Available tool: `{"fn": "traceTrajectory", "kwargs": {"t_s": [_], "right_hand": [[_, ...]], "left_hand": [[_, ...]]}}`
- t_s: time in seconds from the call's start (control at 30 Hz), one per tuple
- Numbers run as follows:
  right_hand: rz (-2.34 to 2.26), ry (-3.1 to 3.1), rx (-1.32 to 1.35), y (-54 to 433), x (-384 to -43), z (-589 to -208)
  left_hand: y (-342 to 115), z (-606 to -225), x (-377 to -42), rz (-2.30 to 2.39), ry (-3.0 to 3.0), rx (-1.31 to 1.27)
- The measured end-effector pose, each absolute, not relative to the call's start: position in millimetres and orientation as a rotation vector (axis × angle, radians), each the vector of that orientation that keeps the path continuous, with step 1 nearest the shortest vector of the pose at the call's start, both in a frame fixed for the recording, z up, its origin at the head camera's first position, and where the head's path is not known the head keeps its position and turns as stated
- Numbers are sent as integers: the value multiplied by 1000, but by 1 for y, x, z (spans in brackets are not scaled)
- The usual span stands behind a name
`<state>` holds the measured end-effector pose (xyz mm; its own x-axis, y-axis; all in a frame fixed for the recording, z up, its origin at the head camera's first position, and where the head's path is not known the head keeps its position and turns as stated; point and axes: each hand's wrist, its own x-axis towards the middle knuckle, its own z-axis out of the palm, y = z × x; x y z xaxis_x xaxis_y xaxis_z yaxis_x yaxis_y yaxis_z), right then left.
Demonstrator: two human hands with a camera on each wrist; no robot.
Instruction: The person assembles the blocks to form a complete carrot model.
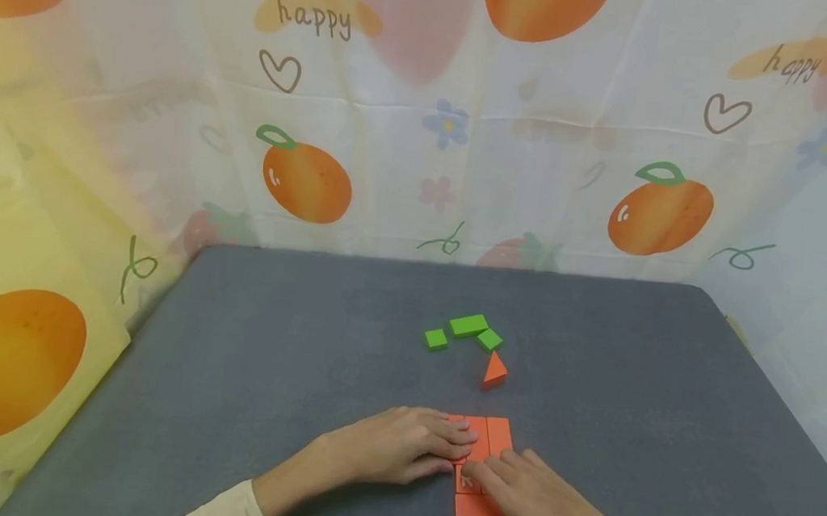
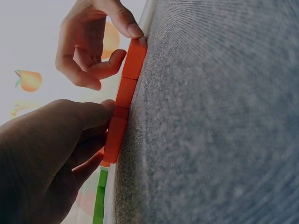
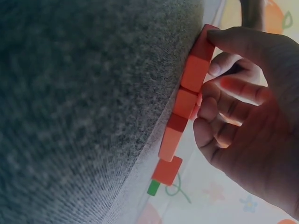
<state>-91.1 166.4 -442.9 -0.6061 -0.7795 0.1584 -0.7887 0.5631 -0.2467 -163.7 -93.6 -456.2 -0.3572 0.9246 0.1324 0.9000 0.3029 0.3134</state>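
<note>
Left hand (image 1: 416,446) and right hand (image 1: 533,494), unclenched, touch the near orange blocks (image 1: 474,430); light, even inward pressure should keep them flush.

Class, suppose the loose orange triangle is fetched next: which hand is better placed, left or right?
Probably the left hand: its fingers touch the orange blocks toward their far end, closer to the triangle. The right hand sits nearer the person, its thumb at the blocks' near edge.
</note>
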Motion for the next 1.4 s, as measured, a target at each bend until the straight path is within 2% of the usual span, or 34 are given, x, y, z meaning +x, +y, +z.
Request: {"fn": "traceTrajectory", "kwargs": {"t_s": [0.5,1.13,1.27,1.4], "right_hand": [[483,-2912,1335,163,-91,-438],[330,-2771,1380,163,-93,-436],[330,-2809,1336,168,-105,-421],[299,-2785,1277,173,-132,-400]], "left_hand": [[-94,-454,-165,504,2484,1739],[-92,-455,-165,527,2470,1733],[-93,-455,-164,513,2483,1742],[-92,-456,-164,506,2493,1748]]}}
